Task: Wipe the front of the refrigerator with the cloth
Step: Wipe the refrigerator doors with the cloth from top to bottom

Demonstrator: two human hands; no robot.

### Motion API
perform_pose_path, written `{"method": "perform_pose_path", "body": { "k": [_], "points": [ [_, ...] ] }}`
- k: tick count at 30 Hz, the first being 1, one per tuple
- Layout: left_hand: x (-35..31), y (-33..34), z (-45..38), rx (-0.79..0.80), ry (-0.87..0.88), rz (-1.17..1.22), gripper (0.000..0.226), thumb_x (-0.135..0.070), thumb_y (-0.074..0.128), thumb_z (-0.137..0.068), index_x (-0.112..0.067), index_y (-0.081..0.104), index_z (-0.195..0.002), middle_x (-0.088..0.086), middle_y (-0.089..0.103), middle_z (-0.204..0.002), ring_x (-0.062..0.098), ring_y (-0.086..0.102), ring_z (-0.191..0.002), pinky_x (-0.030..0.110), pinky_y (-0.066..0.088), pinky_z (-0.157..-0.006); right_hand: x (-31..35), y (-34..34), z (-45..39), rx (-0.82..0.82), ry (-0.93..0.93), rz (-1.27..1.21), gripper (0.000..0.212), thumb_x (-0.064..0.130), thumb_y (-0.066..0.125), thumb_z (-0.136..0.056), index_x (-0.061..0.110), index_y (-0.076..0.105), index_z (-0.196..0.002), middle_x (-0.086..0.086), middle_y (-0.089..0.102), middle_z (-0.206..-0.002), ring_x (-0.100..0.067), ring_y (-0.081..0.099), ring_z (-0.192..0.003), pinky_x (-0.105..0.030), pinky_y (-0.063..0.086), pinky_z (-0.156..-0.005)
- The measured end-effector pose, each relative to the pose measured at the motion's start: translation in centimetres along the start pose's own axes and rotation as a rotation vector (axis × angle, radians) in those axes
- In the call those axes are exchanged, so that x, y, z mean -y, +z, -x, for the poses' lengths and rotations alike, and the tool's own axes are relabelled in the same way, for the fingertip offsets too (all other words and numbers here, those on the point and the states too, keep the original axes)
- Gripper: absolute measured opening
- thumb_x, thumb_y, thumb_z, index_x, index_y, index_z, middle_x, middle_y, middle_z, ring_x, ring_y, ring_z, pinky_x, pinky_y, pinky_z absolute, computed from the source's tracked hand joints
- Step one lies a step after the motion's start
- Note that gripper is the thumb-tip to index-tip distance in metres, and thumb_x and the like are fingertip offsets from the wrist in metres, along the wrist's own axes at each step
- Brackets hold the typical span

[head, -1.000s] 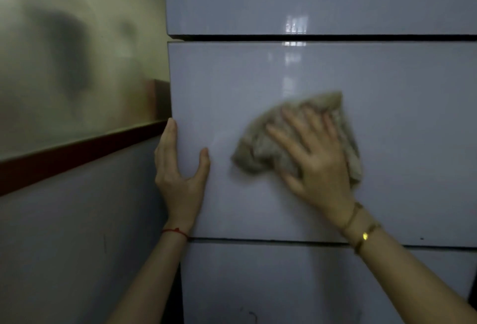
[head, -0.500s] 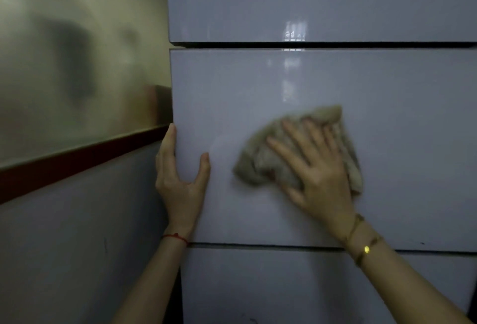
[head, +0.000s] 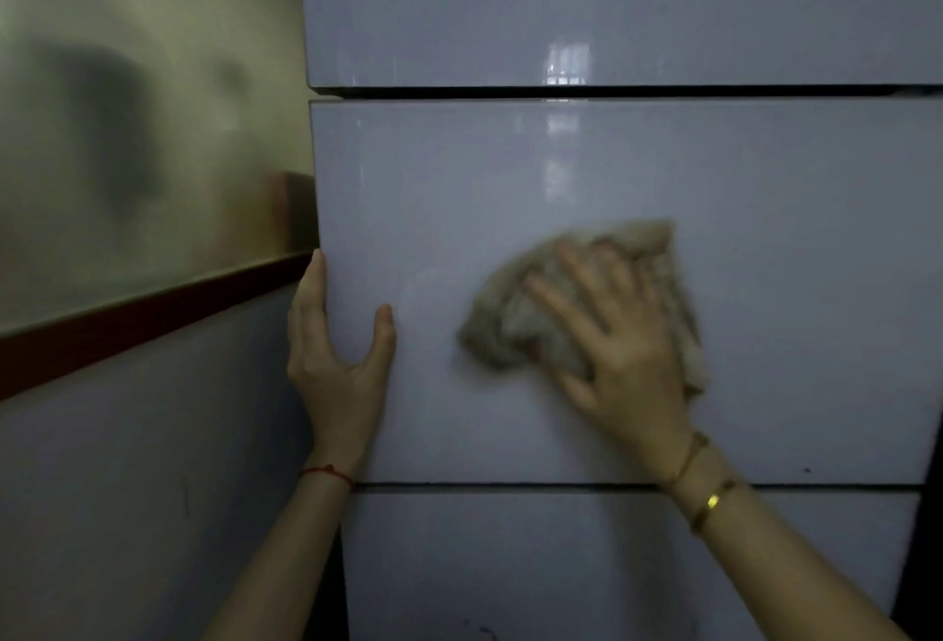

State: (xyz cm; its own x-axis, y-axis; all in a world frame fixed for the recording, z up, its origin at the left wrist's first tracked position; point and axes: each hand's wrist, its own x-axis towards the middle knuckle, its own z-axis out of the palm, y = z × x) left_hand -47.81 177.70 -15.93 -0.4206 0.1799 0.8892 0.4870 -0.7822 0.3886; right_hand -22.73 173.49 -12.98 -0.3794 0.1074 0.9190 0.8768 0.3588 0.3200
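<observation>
The refrigerator [head: 765, 206] fills the middle and right of the head view: a pale glossy front split into stacked panels by dark horizontal gaps. A crumpled beige cloth [head: 505, 314] lies flat against the middle panel. My right hand [head: 617, 349] presses on the cloth with fingers spread and straight. My left hand [head: 337, 359] holds the left edge of the same panel, thumb on the front, fingers wrapped round the side and mostly hidden.
To the left stands a wall [head: 127, 462] with a dark red strip [head: 143, 319] and a frosted, yellowish pane [head: 127, 130] above it. A narrow dark gap separates wall and refrigerator.
The view has drifted upward slightly, so the panels sit lower in frame. My right hand and cloth have shifted only a little on the middle panel. My left hand stays on the edge.
</observation>
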Motion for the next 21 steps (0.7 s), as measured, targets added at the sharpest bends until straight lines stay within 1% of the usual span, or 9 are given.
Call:
{"method": "perform_pose_path", "body": {
  "k": [3, 5, 7, 9, 11, 13, 16, 19, 21],
  "points": [
    [-0.2, 0.1, 0.1, -0.005, 0.012, 0.0, 0.067, -0.033, 0.064, -0.092, -0.014, 0.037, -0.151, -0.015, 0.041, -0.152, 0.003, 0.043, -0.139, 0.022, 0.036, -0.117, -2.8, -1.2, -5.7, -0.207, 0.308, 0.012, 0.053, 0.039, 0.057, -0.097, 0.022, 0.051, -0.146, -0.01, 0.038, -0.16, -0.039, 0.03, -0.15, -0.059, 0.018, -0.125],
    [-0.1, 0.2, 0.1, -0.014, 0.027, -0.008, 0.067, -0.033, 0.063, -0.092, -0.014, 0.038, -0.151, -0.016, 0.041, -0.152, 0.003, 0.043, -0.139, 0.023, 0.037, -0.117, -2.6, -1.0, -8.4, -0.267, 0.368, 0.015, 0.053, 0.04, 0.059, -0.096, 0.023, 0.051, -0.146, -0.009, 0.038, -0.16, -0.038, 0.028, -0.151, -0.056, 0.014, -0.126],
    [0.0, 0.1, 0.1, -0.012, 0.011, -0.022, 0.067, -0.035, 0.063, -0.092, -0.016, 0.038, -0.151, -0.014, 0.041, -0.152, 0.004, 0.044, -0.139, 0.03, 0.039, -0.117, -0.8, -0.1, -8.4, -0.235, 0.28, 0.02, 0.055, 0.039, 0.059, -0.095, 0.024, 0.051, -0.146, -0.009, 0.039, -0.159, -0.038, 0.029, -0.15, -0.058, 0.016, -0.125],
    [0.1, -0.1, 0.0, -0.003, -0.01, -0.036, 0.068, -0.036, 0.063, -0.091, -0.018, 0.037, -0.151, -0.011, 0.041, -0.153, 0.007, 0.044, -0.14, 0.038, 0.041, -0.116, 1.6, 1.2, -5.2, -0.161, 0.162, -0.02, 0.055, 0.036, 0.061, -0.094, 0.023, 0.052, -0.146, -0.01, 0.038, -0.16, -0.037, 0.027, -0.151, -0.06, 0.019, -0.124],
    [0.0, -0.2, 0.0, 0.003, 0.011, -0.048, 0.068, -0.036, 0.063, -0.091, -0.016, 0.037, -0.151, -0.008, 0.041, -0.153, 0.008, 0.043, -0.141, 0.036, 0.04, -0.117, 3.1, 2.0, -0.4, -0.079, 0.077, -0.032, 0.055, 0.034, 0.063, -0.094, 0.022, 0.051, -0.146, -0.009, 0.037, -0.16, -0.034, 0.024, -0.153, -0.056, 0.018, -0.126],
    [-0.1, -0.1, 0.0, 0.008, 0.024, -0.047, 0.068, -0.034, 0.063, -0.092, -0.014, 0.037, -0.151, -0.006, 0.042, -0.153, 0.008, 0.043, -0.14, 0.032, 0.039, -0.118, 2.7, 1.7, 3.6, -0.036, 0.077, -0.015, 0.057, 0.035, 0.065, -0.094, 0.025, 0.049, -0.148, -0.006, 0.035, -0.162, -0.03, 0.022, -0.154, -0.052, 0.015, -0.127],
    [-0.3, 0.0, 0.0, 0.003, 0.006, -0.047, 0.068, -0.032, 0.063, -0.092, -0.014, 0.036, -0.152, -0.005, 0.042, -0.154, 0.003, 0.042, -0.14, 0.025, 0.036, -0.118, -0.8, 0.0, 5.2, -0.072, 0.214, 0.028, 0.056, 0.038, 0.059, -0.095, 0.028, 0.046, -0.148, -0.006, 0.033, -0.162, -0.034, 0.025, -0.153, -0.055, 0.017, -0.126],
    [-0.5, 0.3, 0.1, -0.015, 0.037, -0.077, 0.067, -0.024, 0.063, -0.093, -0.008, 0.035, -0.151, -0.005, 0.04, -0.154, -0.001, 0.038, -0.141, 0.018, 0.032, -0.119, -5.1, -1.8, 2.3, -0.253, 0.452, 0.053, 0.054, 0.037, 0.057, -0.098, 0.021, 0.047, -0.148, -0.01, 0.034, -0.161, -0.039, 0.027, -0.151, -0.058, 0.015, -0.126],
    [-0.6, 0.6, 0.2, -0.033, 0.039, -0.093, 0.066, -0.023, 0.063, -0.093, -0.007, 0.035, -0.151, -0.006, 0.037, -0.153, -0.003, 0.036, -0.141, 0.014, 0.03, -0.118, -6.2, -2.2, -0.2, -0.32, 0.545, 0.03, 0.053, 0.036, 0.056, -0.099, 0.019, 0.048, -0.148, -0.012, 0.034, -0.161, -0.038, 0.025, -0.152, -0.063, 0.015, -0.124]
  ]
}}
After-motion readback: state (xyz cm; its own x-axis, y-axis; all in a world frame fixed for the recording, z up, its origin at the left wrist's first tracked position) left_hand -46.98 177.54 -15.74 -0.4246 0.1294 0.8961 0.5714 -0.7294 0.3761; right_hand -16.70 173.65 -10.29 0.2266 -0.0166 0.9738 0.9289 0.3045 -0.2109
